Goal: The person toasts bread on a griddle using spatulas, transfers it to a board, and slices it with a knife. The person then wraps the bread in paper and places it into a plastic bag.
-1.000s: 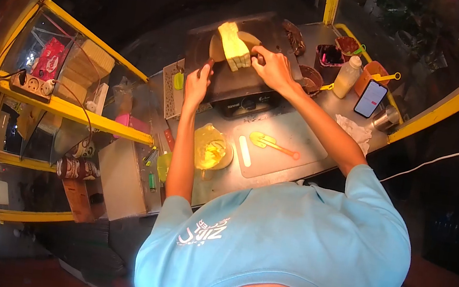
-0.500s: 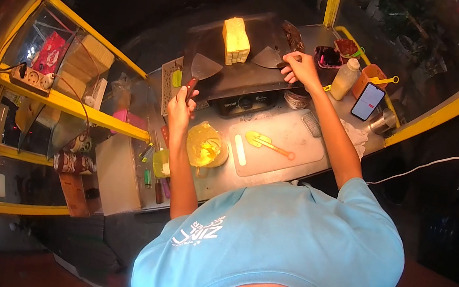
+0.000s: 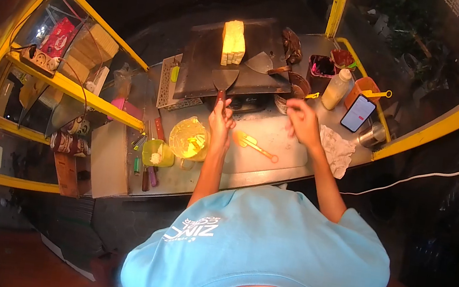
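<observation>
My left hand [image 3: 221, 122] is closed round the brown handle of a scraper [image 3: 225, 78], whose wide metal blade rests over the front edge of the dark griddle [image 3: 195, 50]. My right hand [image 3: 303, 124] holds nothing; its fingers are apart and loosely bent above the counter. A second scraper [image 3: 261, 63] lies on the griddle's right side with its handle at the edge. Towards the back of the griddle stands a yellowish block of stacked bread slices [image 3: 234, 41]. Below my left hand are a yellow tub [image 3: 189, 138] and a yellow spatula [image 3: 248, 140] on a white board.
Right of the griddle stand a round tin [image 3: 299, 86], a squeeze bottle [image 3: 337, 89], an orange container [image 3: 360, 90], a propped phone [image 3: 358, 113] and crumpled paper [image 3: 335, 151]. A green cup [image 3: 157, 153] stands at left. Yellow frame posts [image 3: 336, 9] border the stall.
My right hand has let go of its scraper and drawn back towards me. My left hand has moved right with its scraper, bringing the blade to the griddle's front edge.
</observation>
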{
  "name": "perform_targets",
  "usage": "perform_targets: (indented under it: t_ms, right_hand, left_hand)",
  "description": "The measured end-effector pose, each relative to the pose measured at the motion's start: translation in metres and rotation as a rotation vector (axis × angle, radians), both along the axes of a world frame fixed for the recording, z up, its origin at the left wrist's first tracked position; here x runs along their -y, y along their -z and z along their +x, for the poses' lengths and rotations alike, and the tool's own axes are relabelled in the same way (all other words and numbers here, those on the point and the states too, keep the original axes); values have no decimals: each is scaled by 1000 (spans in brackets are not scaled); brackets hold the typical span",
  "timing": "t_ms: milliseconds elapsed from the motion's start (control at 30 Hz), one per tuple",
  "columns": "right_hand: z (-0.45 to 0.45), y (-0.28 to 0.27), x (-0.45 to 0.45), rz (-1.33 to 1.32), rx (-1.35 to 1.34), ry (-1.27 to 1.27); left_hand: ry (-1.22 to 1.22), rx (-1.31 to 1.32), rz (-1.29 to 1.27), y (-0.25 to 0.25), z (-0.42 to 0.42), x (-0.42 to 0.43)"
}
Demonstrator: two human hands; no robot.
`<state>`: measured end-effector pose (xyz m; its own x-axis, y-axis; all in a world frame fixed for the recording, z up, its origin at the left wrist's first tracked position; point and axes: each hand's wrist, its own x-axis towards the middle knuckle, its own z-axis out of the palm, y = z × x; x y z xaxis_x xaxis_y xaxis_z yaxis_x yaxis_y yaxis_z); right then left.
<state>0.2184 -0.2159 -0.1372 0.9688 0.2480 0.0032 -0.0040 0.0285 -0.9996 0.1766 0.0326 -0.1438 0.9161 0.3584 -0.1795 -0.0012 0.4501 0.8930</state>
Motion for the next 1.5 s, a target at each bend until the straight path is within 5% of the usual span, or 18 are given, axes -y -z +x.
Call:
perform_targets:
  t_ms: [200, 433, 533, 700, 767, 833, 867, 967, 1133, 1500]
  right_hand:
    - [-70, 56, 42, -96, -147, -61]
    - [-95, 51, 56, -75, -257, -180]
    - [-90, 56, 42, -200, 199, -142]
    - [-100, 27, 32, -210, 48, -199]
    - [-109, 17, 27, -406, 328, -95]
    - [-118, 18, 18, -388, 284, -136]
    - [-122, 24, 12, -389, 385, -143]
    - [-133, 29, 1, -352, 422, -236]
    - [-126, 31, 4, -416, 542, -185]
    - [-100, 53, 21, -551, 666, -70]
  left_hand:
    - [5, 36, -275, 33, 0, 15]
    - [345, -135, -139, 52, -44, 70]
    - [449, -242, -92, 47, -71, 109]
    - [391, -226, -344, 72, -100, 150]
    - [370, -189, -445, 75, -108, 168]
    - [371, -31, -601, 93, -115, 175]
    - [346, 17, -694, 53, -122, 187]
    - [282, 44, -699, 74, -130, 184]
    - [235, 49, -564, 32, -143, 188]
    - [641, 11, -488, 24, -155, 161]
